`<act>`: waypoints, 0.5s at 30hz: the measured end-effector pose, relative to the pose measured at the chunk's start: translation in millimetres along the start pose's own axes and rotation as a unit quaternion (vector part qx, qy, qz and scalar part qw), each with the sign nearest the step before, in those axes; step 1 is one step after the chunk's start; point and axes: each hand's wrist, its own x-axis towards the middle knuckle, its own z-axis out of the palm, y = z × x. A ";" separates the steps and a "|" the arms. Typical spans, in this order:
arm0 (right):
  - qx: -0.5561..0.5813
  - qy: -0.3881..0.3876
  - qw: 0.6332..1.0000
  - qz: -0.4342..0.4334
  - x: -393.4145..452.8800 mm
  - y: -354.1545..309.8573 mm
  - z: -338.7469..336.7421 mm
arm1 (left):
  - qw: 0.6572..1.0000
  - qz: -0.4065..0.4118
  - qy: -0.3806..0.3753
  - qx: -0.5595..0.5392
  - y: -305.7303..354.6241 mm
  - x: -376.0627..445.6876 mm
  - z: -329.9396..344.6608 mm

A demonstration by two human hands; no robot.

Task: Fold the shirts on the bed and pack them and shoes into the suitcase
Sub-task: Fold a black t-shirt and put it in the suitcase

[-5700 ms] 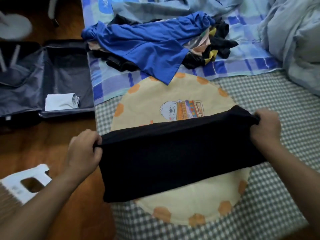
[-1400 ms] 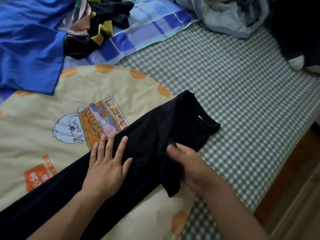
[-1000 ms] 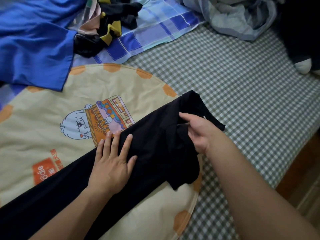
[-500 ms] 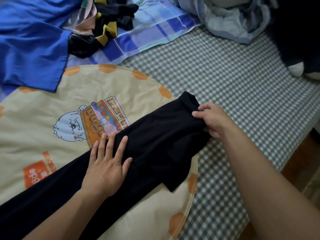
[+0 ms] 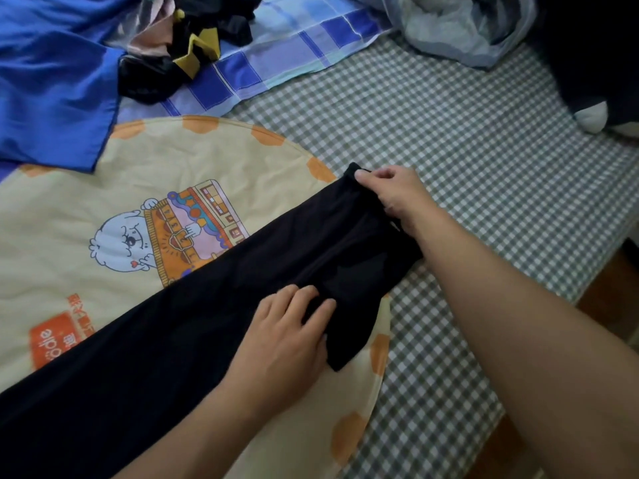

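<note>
A black shirt (image 5: 193, 305) lies as a long folded strip, slanting from the lower left up to the right across a round cream mat (image 5: 86, 209). My right hand (image 5: 394, 195) pinches the shirt's far right end at its top corner. My left hand (image 5: 287, 337) rests on the strip near a loose sleeve flap, its fingertips curled into the cloth. A blue shirt (image 5: 52, 81) lies spread at the upper left. The suitcase and shoes are out of view.
A heap of dark and yellow clothes (image 5: 179, 53) sits on a blue plaid sheet (image 5: 276, 57) at the top. Grey bedding (image 5: 460, 25) is bunched at the upper right beside a dark object (image 5: 594, 63). The checked bed cover (image 5: 466, 167) ends at a wooden floor on the right.
My left hand has slid right along the strip to the sleeve flap. My right hand has moved up to the shirt's far corner and holds it there.
</note>
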 end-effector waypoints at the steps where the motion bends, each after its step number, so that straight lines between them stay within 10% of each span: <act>1: -0.029 0.000 0.999 -0.016 3.1 -8.6 1.2 | 0.999 -0.008 -0.034 0.014 0.8 3.2 5.8; 6: -0.172 -0.025 0.984 -0.036 18.7 -36.3 12.0 | 0.996 0.006 -0.090 0.009 -14.0 1.2 25.1; 11: 0.171 0.038 0.980 0.095 29.0 -43.7 11.3 | 0.994 0.019 -0.102 -0.020 -18.7 -1.0 26.5; 15: 0.202 0.019 0.979 0.032 28.5 -22.9 18.2 | 0.994 0.015 -0.096 -0.040 -20.8 -1.0 26.9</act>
